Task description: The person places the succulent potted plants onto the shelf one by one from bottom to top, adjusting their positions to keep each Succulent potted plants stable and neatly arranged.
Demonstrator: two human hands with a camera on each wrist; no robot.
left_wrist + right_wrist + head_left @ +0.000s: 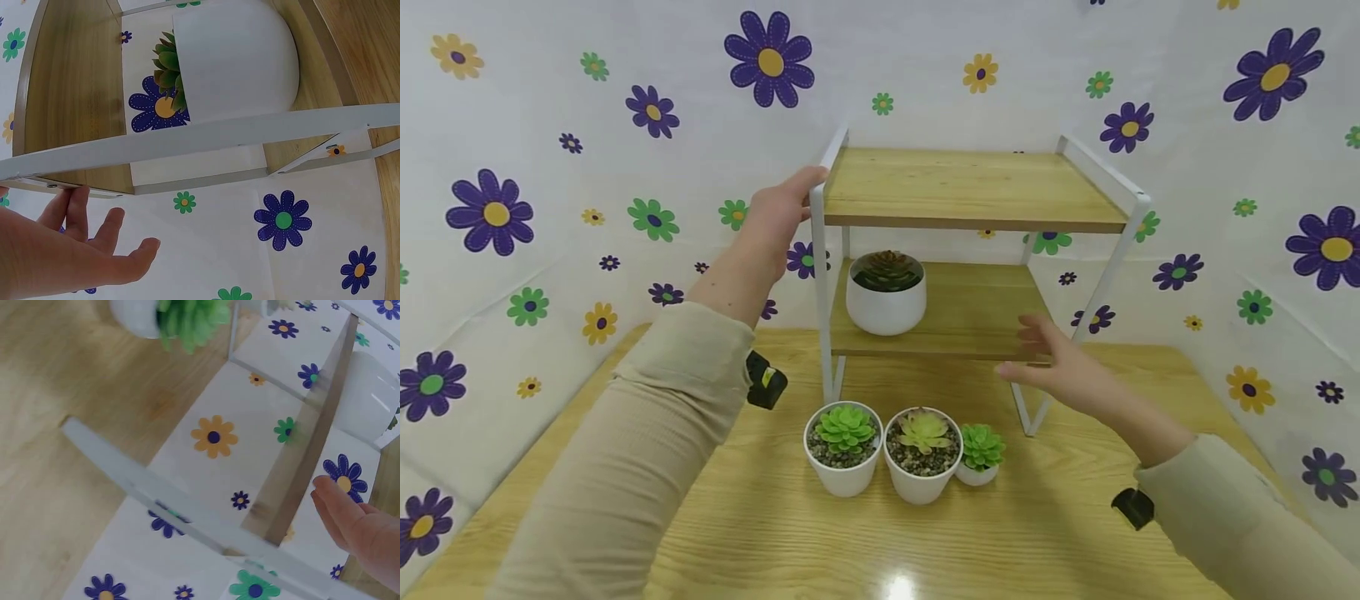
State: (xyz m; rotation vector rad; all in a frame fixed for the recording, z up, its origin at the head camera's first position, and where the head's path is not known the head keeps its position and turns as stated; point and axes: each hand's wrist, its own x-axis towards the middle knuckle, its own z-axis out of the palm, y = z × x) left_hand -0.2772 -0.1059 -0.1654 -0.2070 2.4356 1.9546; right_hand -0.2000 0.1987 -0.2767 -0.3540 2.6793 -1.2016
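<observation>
My left hand [780, 212] holds the upper left corner of a two-tier shelf rack [970, 187] with white metal sides and wooden boards. In the left wrist view, two fingertips meet the side rail while the other fingers hang loose. My right hand [1060, 367], with nothing in it, reaches in front of the lower board's right end, fingers parted from the thumb. On that board's left side stands a white round pot [886, 308] with a dark reddish-green succulent [887, 271]. The right wrist view shows the right hand's fingertips near the board edge.
In front of the rack stand two white pots with green succulents, a left one [844, 479] and a middle one [922, 487], touching or nearly so. Beside them is a smaller potted succulent [981, 450]. Flower-printed white cloth [700, 67] surrounds the wooden table [760, 533].
</observation>
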